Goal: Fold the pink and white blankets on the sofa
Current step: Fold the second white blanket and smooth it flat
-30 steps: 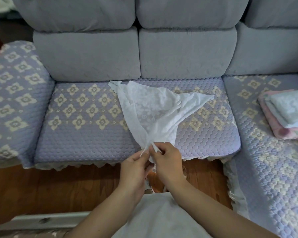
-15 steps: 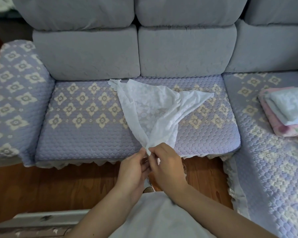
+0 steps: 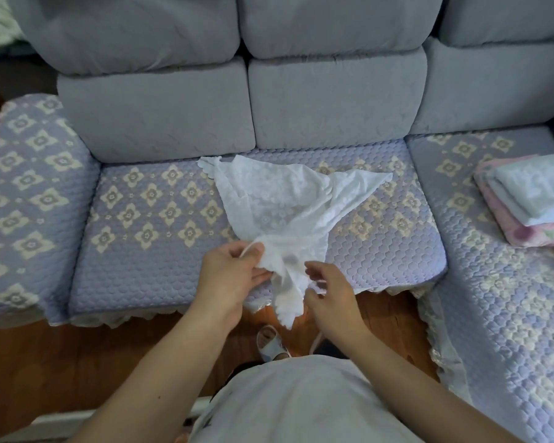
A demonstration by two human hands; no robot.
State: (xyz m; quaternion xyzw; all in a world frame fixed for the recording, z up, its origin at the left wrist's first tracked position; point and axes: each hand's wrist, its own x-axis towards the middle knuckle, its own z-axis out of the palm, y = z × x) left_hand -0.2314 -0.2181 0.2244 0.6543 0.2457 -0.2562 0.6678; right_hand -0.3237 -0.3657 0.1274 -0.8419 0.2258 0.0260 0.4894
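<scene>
White blanket [image 3: 288, 206] sprawls crumpled across the sofa [image 3: 173, 203] seat, near end bunched at the front edge. Left hand [image 3: 229, 276] pinches that bunch; right hand [image 3: 328, 292] hovers beside it, fingers loose, gripping nothing. Folded pink-and-white stack [image 3: 531, 199] sits far right.

Home living room: grey sofa [image 3: 333, 100] with quilted floral covers, wooden floor [image 3: 45, 362], slippers [image 3: 271, 343].
</scene>
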